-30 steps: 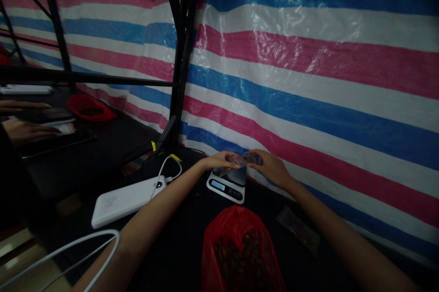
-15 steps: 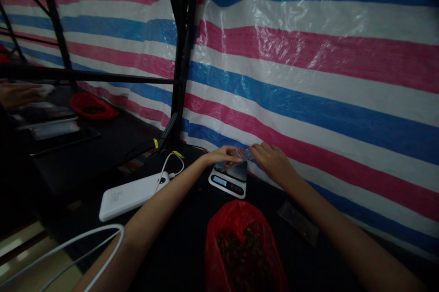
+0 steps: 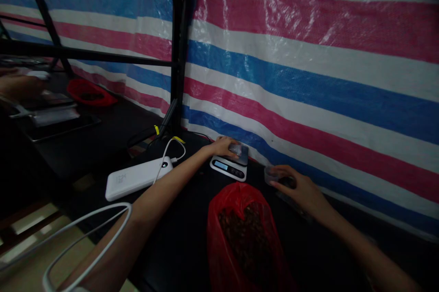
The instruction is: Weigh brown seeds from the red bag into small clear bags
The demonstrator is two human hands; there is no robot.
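Observation:
A small digital scale [image 3: 229, 169] with a lit display stands on the dark table near the striped tarp. My left hand [image 3: 223, 146] rests over the scale's platform, fingers closed on a small clear container [image 3: 236, 148] sitting there. My right hand [image 3: 297, 188] is to the right of the scale, fingers curled round a small clear round lid or cup [image 3: 270, 174]. Close in front of me stands an open red plastic bag [image 3: 240, 237] filled with dark brown pieces.
A white power bank [image 3: 137, 177] with a white cable lies left of the scale. A black metal post [image 3: 178, 50] rises behind it. A red bag [image 3: 89, 93] and another person's hand [image 3: 17, 85] are at far left. A small clear packet [image 3: 291, 200] lies under my right hand.
My right hand has pulled away from the scale to the right and down, carrying a small clear piece. My left hand stays on the container on the scale. The camera has tilted down.

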